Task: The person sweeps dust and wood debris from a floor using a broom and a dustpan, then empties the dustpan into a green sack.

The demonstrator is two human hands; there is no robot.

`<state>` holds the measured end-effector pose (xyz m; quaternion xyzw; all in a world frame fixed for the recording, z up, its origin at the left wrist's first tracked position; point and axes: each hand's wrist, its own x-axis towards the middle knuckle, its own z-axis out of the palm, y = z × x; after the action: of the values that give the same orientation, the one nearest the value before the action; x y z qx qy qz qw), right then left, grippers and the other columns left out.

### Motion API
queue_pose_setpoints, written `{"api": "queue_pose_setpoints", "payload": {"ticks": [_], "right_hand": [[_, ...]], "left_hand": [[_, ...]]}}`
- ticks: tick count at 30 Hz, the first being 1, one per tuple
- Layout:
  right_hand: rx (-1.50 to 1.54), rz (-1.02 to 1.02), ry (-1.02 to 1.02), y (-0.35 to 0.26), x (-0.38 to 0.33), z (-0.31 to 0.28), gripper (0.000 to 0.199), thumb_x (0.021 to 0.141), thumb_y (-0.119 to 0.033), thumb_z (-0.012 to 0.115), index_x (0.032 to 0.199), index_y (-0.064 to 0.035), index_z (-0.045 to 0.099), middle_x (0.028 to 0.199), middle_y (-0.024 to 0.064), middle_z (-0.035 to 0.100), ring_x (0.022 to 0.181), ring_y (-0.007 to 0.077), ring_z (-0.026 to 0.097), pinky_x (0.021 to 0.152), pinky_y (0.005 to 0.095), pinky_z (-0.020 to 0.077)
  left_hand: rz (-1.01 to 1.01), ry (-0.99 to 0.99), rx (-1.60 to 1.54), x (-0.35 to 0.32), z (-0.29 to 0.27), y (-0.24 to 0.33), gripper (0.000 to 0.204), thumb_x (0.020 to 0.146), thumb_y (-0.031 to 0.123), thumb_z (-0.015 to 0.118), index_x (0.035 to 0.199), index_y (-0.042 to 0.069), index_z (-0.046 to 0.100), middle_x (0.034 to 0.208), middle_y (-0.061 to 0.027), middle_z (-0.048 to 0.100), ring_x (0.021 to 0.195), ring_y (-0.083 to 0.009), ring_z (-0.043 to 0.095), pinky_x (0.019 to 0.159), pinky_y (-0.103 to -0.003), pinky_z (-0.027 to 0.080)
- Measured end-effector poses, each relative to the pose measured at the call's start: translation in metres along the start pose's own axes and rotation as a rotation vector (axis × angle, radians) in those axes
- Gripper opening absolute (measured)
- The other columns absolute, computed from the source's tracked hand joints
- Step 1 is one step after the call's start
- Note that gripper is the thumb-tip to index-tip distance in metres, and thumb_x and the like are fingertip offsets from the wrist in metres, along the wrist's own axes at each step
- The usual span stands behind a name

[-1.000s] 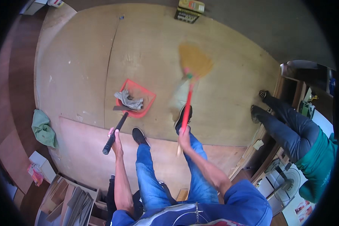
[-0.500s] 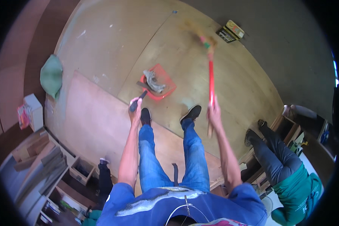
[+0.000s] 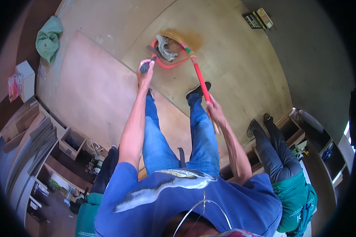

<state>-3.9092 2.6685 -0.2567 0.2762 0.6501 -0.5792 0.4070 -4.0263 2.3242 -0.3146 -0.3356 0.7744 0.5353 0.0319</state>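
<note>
My left hand is closed round a dark handle that meets the near left rim of a red dustpan on the floor. In the dustpan lies a crumpled grey-white cloth, beside a dark flat strip. My right hand grips the red shaft of a broom. Its straw-coloured bristles are blurred and spread over the far right edge of the dustpan, partly covering it.
A black and yellow box stands against the grey wall at far right. A green sack and a white box lie at left. Two people in green tops, one with dark legs, are near the shelving behind me. Wooden drawers stand at lower left.
The broom head has swept left and nearer, from the floor near the box to the dustpan. My right hand came inward with it. My left hand keeps its hold; the whole view has shifted.
</note>
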Motion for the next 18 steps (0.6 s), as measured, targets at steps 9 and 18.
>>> {"api": "queue_pose_setpoints", "payload": {"ticks": [9,18], "right_hand": [[0.256,0.019,0.349,0.023,-0.044,0.019,0.057,0.098,-0.025,0.048,0.149,-0.0205,0.021,0.062,-0.0022,0.042,0.048,0.0072,0.043,0.04,0.0224,0.0384],[0.704,0.261,0.007,0.013,0.01,0.202,0.031,0.098,-0.024,0.045,0.128,-0.0223,0.037,0.06,-0.0013,0.041,0.042,0.0097,0.04,0.036,0.0237,0.0359]], "left_hand": [[0.007,-0.019,0.003,0.004,-0.056,-0.009,0.014,0.086,0.019,0.063,0.094,0.008,0.066,0.088,-0.0026,0.061,0.08,-0.0121,0.056,0.075,-0.029,0.046],[0.142,-0.05,-0.013,0.036,-0.095,-0.028,0.015,0.081,0.012,0.065,0.092,0.003,0.064,0.098,-0.0125,0.065,0.097,-0.0233,0.061,0.087,-0.033,0.047]]}}
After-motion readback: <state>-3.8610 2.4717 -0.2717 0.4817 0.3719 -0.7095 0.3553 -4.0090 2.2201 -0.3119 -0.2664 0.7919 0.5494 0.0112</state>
